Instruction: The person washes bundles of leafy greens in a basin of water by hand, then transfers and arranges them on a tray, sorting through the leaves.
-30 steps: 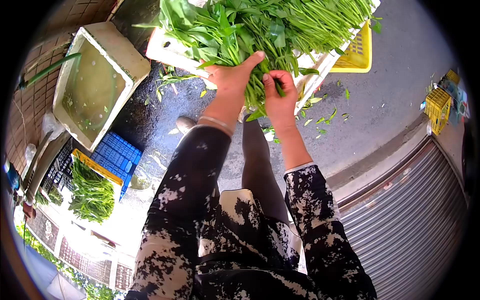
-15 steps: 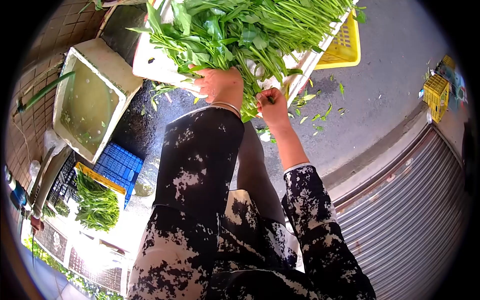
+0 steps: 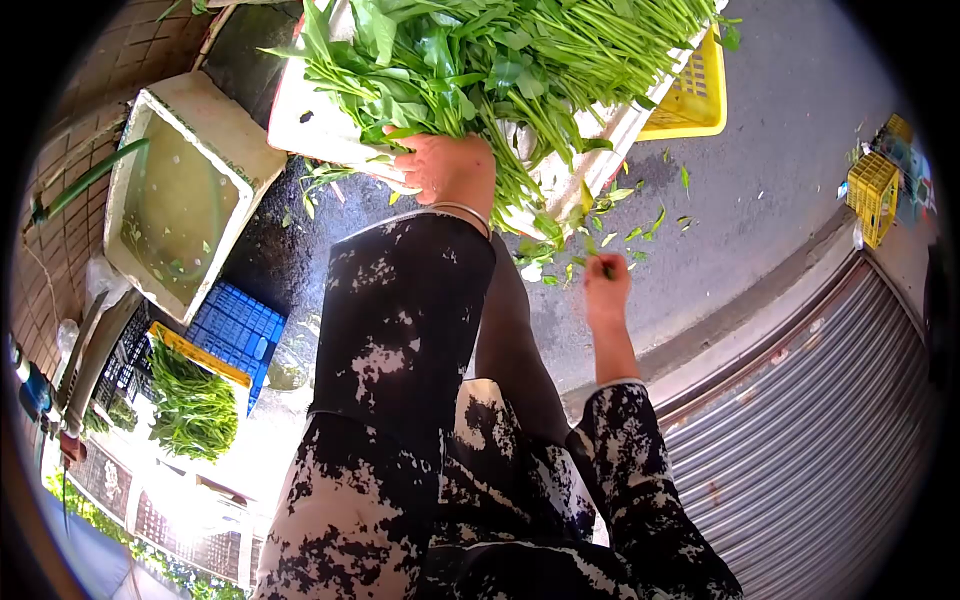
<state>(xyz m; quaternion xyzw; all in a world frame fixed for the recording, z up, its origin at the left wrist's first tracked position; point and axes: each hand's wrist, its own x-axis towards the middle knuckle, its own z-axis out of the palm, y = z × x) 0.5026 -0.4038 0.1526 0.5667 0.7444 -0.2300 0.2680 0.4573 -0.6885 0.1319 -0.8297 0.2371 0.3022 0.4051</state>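
Note:
A large heap of long-stemmed leafy greens, looking like water spinach, lies on a white board or box lid. My left hand is at the near edge of the heap, closed around a bunch of the greens, with its fingertips partly hidden under leaves. My right hand is off to the right, over the pavement and apart from the heap. Its fingers are pinched together on a bit of green leaf, and a blurred green piece shows just above them.
Leaf scraps litter the pavement. A yellow crate stands beyond the board. At left are a white foam box of water, a green hose, a blue crate and more greens. A metal shutter is at right.
My right hand has moved away from the stems, down and to the right, with a bit of leaf in its fingers. My left hand stays on the greens.

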